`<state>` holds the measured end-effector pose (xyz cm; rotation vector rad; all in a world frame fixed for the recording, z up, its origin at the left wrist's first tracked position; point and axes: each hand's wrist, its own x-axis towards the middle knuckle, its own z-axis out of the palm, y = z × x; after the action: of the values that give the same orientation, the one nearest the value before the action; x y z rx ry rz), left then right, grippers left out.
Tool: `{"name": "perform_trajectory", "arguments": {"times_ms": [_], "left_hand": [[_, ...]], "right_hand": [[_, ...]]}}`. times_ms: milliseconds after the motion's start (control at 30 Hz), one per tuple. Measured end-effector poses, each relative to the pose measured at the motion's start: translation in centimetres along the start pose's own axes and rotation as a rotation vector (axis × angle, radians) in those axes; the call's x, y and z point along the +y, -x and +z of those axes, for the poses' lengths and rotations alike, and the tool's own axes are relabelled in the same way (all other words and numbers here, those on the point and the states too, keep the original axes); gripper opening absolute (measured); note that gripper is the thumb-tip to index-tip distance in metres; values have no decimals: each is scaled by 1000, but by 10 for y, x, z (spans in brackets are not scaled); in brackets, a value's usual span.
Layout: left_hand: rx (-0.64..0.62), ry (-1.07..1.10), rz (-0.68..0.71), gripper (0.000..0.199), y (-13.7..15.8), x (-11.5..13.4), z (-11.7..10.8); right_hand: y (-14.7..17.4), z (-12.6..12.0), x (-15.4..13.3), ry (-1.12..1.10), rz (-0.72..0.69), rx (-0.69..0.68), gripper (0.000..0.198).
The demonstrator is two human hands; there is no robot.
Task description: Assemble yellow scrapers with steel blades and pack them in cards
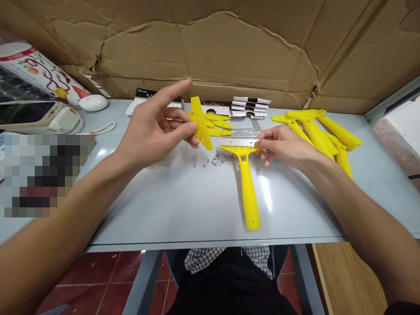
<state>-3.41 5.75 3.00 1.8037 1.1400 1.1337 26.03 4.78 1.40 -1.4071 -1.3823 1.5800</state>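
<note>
My left hand (159, 124) pinches a flat yellow plastic plate (199, 124) with small holes, held up off the table between thumb and fingers. My right hand (282, 144) is closed at the right end of a thin metal blade (238, 142), which lies along the wide head of a yellow scraper handle (248, 188). The handle's grip points toward the table's front edge. More yellow plates (218, 124) lie behind the plate in my left hand, and further metal blades (243, 133) lie just behind the head. Small loose screws and nuts (223, 159) are scattered left of the handle.
Several yellow scraper handles (315, 131) are piled at the right. Small white-and-black boxes (251, 107) stand at the back before a cardboard wall (210, 48). A white mouse (93, 103) and a handheld device (39, 120) sit at the left. A blurred patch covers part of the left side.
</note>
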Motion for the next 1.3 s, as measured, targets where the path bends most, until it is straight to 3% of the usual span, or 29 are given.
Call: {"name": "perform_trajectory", "arguments": {"times_ms": [167, 267, 433, 533, 667, 800, 1033, 1300], "left_hand": [[-29, 263, -113, 45, 4, 1, 17], [-46, 253, -135, 34, 6, -3, 27], [102, 89, -58, 15, 7, -5, 33], [111, 232, -151, 8, 4, -7, 32], [160, 408, -279, 18, 2, -8, 34], [172, 279, -248, 22, 7, -4, 40], [139, 234, -344, 17, 9, -2, 42], [129, 159, -291, 18, 14, 0, 47]], "right_hand": [[-1, 1, 2, 6, 5, -2, 17], [-1, 2, 2, 6, 12, -2, 18], [-2, 2, 1, -5, 2, 5, 17], [-1, 2, 1, -9, -3, 0, 17], [-1, 2, 1, 1, -16, -9, 16], [-1, 1, 2, 1, -19, -12, 13], [-1, 0, 3, -16, -34, -28, 17], [-1, 1, 3, 1, -34, -23, 17]]}}
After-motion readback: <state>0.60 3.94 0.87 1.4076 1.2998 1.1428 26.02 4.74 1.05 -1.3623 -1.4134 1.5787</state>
